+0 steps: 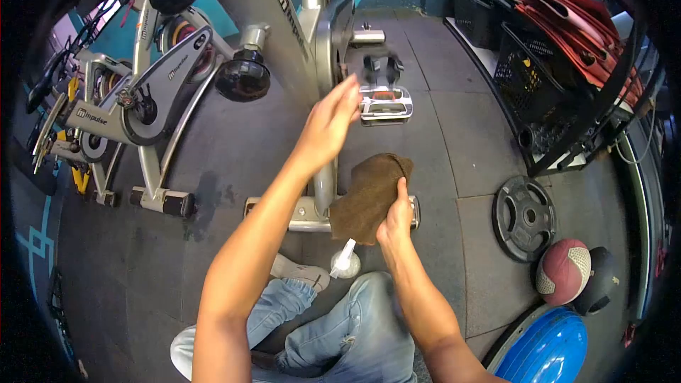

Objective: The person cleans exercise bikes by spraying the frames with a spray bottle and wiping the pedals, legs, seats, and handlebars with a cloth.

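Observation:
My right hand point(399, 218) grips a folded brown cloth point(370, 198), thumb along its right edge, low in front of the exercise bike. My left hand point(330, 122) reaches up beside the bike's frame, its fingers stretched out and slightly blurred. Its fingertips are right at the inner side of the silver pedal point(385, 110), and they hold nothing. Just below the cloth, a spray bottle point(345, 264) with a white nozzle stands on the floor by my foot. The bike's silver base bar point(301, 214) is partly hidden behind the cloth.
More exercise bikes point(145, 110) stand at the left. A rack with black baskets point(525, 74) and red mats point(578, 39) is at the right. Near it on the floor are a weight plate point(525, 218), a maroon ball point(564, 272), a black ball point(601, 280) and a blue balance dome point(546, 351).

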Demonstrator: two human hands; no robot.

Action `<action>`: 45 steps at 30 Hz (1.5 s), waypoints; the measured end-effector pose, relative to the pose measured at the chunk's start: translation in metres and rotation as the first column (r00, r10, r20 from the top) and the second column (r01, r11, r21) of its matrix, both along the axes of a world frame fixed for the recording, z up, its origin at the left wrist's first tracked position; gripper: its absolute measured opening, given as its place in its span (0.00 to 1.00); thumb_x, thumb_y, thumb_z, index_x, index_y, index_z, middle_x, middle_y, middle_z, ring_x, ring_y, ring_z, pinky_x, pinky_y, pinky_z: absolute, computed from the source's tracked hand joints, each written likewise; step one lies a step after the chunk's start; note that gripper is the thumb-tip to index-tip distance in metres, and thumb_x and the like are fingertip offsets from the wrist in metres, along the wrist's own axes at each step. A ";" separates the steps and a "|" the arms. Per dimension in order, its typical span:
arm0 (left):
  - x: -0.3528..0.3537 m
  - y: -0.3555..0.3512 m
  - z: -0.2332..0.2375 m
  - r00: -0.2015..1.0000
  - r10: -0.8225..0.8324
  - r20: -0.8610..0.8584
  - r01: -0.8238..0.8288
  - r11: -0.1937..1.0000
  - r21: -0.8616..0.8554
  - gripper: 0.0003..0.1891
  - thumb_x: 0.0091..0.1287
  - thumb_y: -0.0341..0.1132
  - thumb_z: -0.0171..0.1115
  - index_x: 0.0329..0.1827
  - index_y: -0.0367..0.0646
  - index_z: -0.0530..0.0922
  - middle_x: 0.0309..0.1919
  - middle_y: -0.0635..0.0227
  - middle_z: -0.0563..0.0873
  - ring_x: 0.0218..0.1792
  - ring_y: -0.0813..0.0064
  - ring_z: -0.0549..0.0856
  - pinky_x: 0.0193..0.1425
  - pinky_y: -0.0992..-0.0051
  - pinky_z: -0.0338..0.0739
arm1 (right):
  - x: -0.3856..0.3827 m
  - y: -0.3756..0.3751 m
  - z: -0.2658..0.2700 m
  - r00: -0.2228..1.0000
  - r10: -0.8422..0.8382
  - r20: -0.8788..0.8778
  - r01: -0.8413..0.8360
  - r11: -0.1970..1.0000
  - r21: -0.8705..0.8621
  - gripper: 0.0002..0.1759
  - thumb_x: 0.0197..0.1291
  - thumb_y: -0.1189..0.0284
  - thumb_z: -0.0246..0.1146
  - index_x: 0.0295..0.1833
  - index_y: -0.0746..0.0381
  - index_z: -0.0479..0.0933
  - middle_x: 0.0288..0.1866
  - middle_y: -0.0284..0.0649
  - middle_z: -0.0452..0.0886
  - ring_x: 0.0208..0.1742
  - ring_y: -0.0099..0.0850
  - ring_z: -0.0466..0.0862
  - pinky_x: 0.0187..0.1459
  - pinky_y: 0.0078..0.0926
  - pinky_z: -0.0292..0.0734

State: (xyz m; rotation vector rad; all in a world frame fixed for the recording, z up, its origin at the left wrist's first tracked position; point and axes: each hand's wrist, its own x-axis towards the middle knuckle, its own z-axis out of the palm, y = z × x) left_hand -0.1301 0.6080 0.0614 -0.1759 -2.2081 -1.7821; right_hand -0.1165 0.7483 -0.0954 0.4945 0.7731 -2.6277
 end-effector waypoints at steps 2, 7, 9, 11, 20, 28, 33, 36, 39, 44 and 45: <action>0.050 -0.006 -0.007 1.000 -0.002 0.005 0.002 1.000 -0.011 0.31 0.76 0.52 0.39 0.69 0.33 0.63 0.66 0.54 0.70 0.65 0.63 0.72 0.68 0.65 0.68 | 0.006 -0.002 0.024 0.995 -0.013 -0.104 0.010 1.000 -0.027 0.27 0.67 0.57 0.57 0.62 0.65 0.69 0.58 0.43 0.76 0.56 0.37 0.78 0.58 0.37 0.73; 0.196 -0.019 -0.044 0.978 0.072 0.196 -0.032 0.979 -0.199 0.24 0.77 0.44 0.39 0.63 0.34 0.70 0.61 0.53 0.75 0.63 0.62 0.74 0.66 0.65 0.68 | -0.009 -0.057 0.110 0.553 0.038 -0.833 0.417 0.852 0.315 0.26 0.69 0.61 0.54 0.63 0.71 0.68 0.58 0.51 0.77 0.60 0.43 0.76 0.61 0.32 0.68; 0.248 -0.021 -0.060 0.948 0.110 0.299 -0.019 0.956 -0.292 0.25 0.76 0.47 0.38 0.61 0.34 0.72 0.60 0.52 0.76 0.62 0.60 0.75 0.66 0.64 0.68 | -0.045 -0.099 0.135 0.397 0.114 -0.911 0.541 0.773 0.332 0.28 0.70 0.61 0.51 0.65 0.73 0.64 0.62 0.56 0.74 0.64 0.47 0.73 0.65 0.34 0.64; 0.290 -0.019 -0.065 0.927 0.130 0.352 -0.013 0.949 -0.315 0.27 0.76 0.49 0.36 0.60 0.35 0.73 0.60 0.53 0.77 0.62 0.58 0.75 0.65 0.63 0.69 | -0.094 -0.148 0.160 0.332 0.050 -0.942 0.657 0.705 0.269 0.28 0.71 0.57 0.47 0.59 0.72 0.70 0.58 0.60 0.75 0.62 0.53 0.74 0.63 0.39 0.66; 0.373 -0.013 -0.099 0.885 0.243 0.397 -0.341 0.919 0.198 0.37 0.72 0.61 0.36 0.58 0.29 0.72 0.58 0.44 0.76 0.59 0.54 0.77 0.63 0.56 0.70 | -0.092 -0.148 0.141 0.537 0.060 -0.842 0.545 0.737 0.400 0.26 0.72 0.57 0.47 0.40 0.71 0.75 0.37 0.60 0.79 0.39 0.52 0.79 0.43 0.42 0.71; 0.322 0.040 -0.105 0.931 0.092 0.352 -0.249 0.867 0.432 0.40 0.71 0.64 0.35 0.58 0.29 0.72 0.59 0.45 0.75 0.59 0.52 0.77 0.61 0.56 0.71 | 0.023 -0.104 0.219 0.874 0.009 -0.486 -0.209 0.910 -0.358 0.36 0.67 0.47 0.52 0.66 0.68 0.65 0.63 0.44 0.71 0.64 0.34 0.71 0.63 0.34 0.66; 0.337 0.054 -0.097 0.957 0.100 0.273 -0.229 0.839 0.493 0.38 0.70 0.64 0.37 0.58 0.34 0.73 0.60 0.45 0.75 0.59 0.52 0.77 0.60 0.56 0.72 | 0.049 -0.106 0.240 0.928 0.108 -0.356 -0.199 0.953 -0.230 0.38 0.67 0.43 0.48 0.67 0.64 0.64 0.62 0.43 0.72 0.61 0.34 0.73 0.62 0.36 0.68; 0.355 0.048 -0.112 0.929 0.174 0.327 -0.326 0.802 0.500 0.35 0.72 0.63 0.37 0.55 0.36 0.74 0.58 0.46 0.76 0.57 0.53 0.77 0.58 0.57 0.73 | 0.077 -0.078 0.172 0.886 0.230 -0.404 -0.319 0.933 -0.168 0.43 0.63 0.39 0.51 0.69 0.64 0.63 0.65 0.43 0.70 0.65 0.34 0.70 0.66 0.33 0.63; 0.375 0.032 -0.126 0.899 0.214 0.383 -0.397 0.769 0.501 0.34 0.72 0.61 0.38 0.55 0.36 0.74 0.58 0.47 0.77 0.57 0.55 0.78 0.57 0.58 0.74 | 0.101 -0.014 0.092 0.882 0.456 -0.115 -0.468 0.877 -0.111 0.42 0.62 0.38 0.51 0.68 0.62 0.65 0.63 0.44 0.73 0.60 0.35 0.75 0.60 0.36 0.72; 0.365 0.016 -0.135 0.854 0.253 0.455 -0.442 0.814 0.377 0.27 0.73 0.54 0.46 0.57 0.36 0.73 0.57 0.51 0.77 0.56 0.61 0.79 0.58 0.61 0.75 | 0.090 0.103 0.086 0.980 -0.055 -0.194 0.010 0.974 -0.227 0.35 0.66 0.46 0.49 0.63 0.66 0.68 0.59 0.47 0.74 0.56 0.40 0.77 0.55 0.41 0.75; 0.351 0.015 -0.140 0.851 0.257 0.458 -0.449 0.808 0.382 0.27 0.73 0.54 0.46 0.57 0.36 0.73 0.57 0.51 0.77 0.56 0.61 0.79 0.58 0.61 0.75 | 0.081 0.113 0.085 0.977 -0.134 -0.163 0.093 0.966 -0.241 0.35 0.65 0.46 0.50 0.62 0.66 0.69 0.58 0.47 0.74 0.55 0.40 0.77 0.53 0.42 0.75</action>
